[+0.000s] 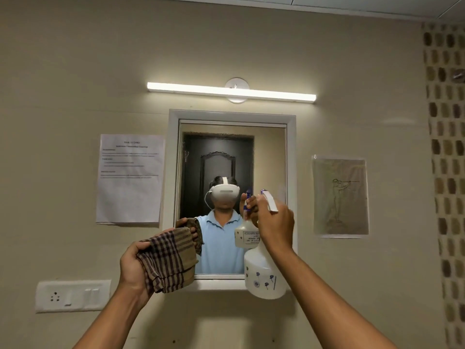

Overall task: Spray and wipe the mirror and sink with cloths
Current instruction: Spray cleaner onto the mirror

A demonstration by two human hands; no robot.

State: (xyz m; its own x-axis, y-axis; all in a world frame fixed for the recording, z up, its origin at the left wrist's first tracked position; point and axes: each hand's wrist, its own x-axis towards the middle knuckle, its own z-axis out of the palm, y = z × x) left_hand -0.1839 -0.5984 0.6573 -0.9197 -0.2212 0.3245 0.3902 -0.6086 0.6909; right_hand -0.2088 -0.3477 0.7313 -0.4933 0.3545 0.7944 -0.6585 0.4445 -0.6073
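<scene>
A white-framed mirror (pixel 266 157) hangs on the beige wall straight ahead and reflects a person in a headset. My right hand (pixel 273 224) grips the neck and trigger of a white spray bottle (pixel 265 275), raised before the mirror's lower right corner with its nozzle toward the glass. My left hand (pixel 132 267) holds a bunched brown checked cloth (pixel 168 258) at the mirror's lower left corner. The sink is out of view.
A lit tube light (pixel 231 91) runs above the mirror. A printed notice (pixel 130 178) is taped left of it, a line drawing (pixel 341 196) to the right. A switch and socket plate (pixel 73 295) sits low on the left. Patterned tiles (pixel 445 172) cover the right wall.
</scene>
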